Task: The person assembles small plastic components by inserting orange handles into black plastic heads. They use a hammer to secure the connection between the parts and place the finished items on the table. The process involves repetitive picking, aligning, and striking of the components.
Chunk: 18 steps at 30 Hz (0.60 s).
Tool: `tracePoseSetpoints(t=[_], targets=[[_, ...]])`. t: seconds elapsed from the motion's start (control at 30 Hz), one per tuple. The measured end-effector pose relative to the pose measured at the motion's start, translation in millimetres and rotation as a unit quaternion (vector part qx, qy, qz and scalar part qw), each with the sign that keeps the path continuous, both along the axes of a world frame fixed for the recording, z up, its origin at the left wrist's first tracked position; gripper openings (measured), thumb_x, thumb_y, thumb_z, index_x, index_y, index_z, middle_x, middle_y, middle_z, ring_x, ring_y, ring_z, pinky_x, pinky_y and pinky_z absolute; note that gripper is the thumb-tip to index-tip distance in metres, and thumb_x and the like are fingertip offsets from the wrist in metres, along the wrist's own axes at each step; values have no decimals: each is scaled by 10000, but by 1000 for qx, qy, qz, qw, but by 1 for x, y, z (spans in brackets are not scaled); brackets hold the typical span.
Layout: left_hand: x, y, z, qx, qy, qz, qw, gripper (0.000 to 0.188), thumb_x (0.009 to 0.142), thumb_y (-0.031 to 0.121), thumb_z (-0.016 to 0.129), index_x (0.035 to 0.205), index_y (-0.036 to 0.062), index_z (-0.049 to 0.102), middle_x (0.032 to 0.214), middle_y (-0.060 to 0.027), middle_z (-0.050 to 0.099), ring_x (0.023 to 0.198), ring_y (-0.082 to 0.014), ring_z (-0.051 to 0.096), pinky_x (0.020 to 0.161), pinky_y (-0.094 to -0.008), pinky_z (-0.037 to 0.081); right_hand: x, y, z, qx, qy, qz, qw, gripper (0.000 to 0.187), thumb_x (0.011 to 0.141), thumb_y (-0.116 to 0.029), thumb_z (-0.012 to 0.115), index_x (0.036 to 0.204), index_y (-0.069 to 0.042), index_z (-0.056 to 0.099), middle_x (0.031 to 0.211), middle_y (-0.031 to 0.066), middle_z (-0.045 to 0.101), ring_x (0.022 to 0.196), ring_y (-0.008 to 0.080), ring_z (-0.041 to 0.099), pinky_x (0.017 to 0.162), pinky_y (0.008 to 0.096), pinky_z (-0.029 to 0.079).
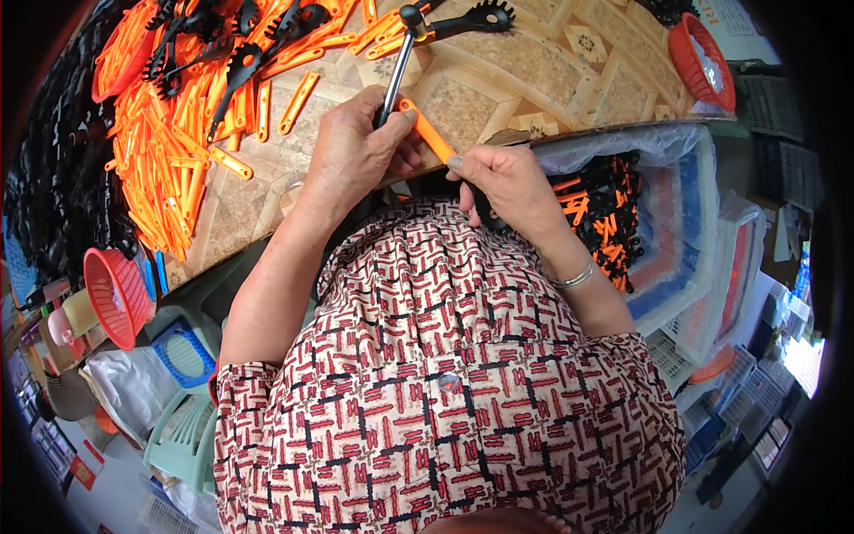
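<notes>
A small hammer (402, 64), with a metal shaft and a dark head, stands upright in my left hand (351, 147), whose fingers are closed round its black grip. The thumb of that hand also lies against one end of an orange plastic handle (430, 132). My right hand (511, 182) pinches the handle's other end, near the table edge. Below its fingers a black part (486, 210) shows, mostly hidden, perhaps a utensil head. Beyond the hammer lies a black toothed pasta server head (487, 16) joined to an orange handle.
A large heap of orange handles (169, 169) covers the table's left side, with black pasta server heads (240, 71) on top. At right, a plastic-lined crate (680, 205) holds orange and black pieces. Red baskets (117, 298) stand around, one at the table's far right.
</notes>
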<state>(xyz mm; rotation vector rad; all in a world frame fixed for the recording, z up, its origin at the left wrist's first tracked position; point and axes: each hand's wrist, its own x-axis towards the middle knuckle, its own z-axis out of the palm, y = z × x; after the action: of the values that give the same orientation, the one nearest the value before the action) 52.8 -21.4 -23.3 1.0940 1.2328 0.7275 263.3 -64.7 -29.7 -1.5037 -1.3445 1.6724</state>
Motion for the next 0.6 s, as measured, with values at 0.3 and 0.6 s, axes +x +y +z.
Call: tracePoseSetpoints(t=[0.3,0.6], targets=[[6,-5,9,2,42,29,999,249,1048,234,627,1119,-5,626,826,-69,704,646,-111,690,560,-225,541,2,10,4,-107,21,-6,994,400,1034,-327,646,817,6,698,571,63,656,437,124,611,403,242,432],[2,1,9,23,96,-15,995,294,1027,235,655,1190,-9,635,807,-45,688,616,-85,654,536,-220,504,0,6,-2,-83,24,-11,996,400,1037,-331,641,788,-20,677,589,46,659,454,114,607,420,230,425]])
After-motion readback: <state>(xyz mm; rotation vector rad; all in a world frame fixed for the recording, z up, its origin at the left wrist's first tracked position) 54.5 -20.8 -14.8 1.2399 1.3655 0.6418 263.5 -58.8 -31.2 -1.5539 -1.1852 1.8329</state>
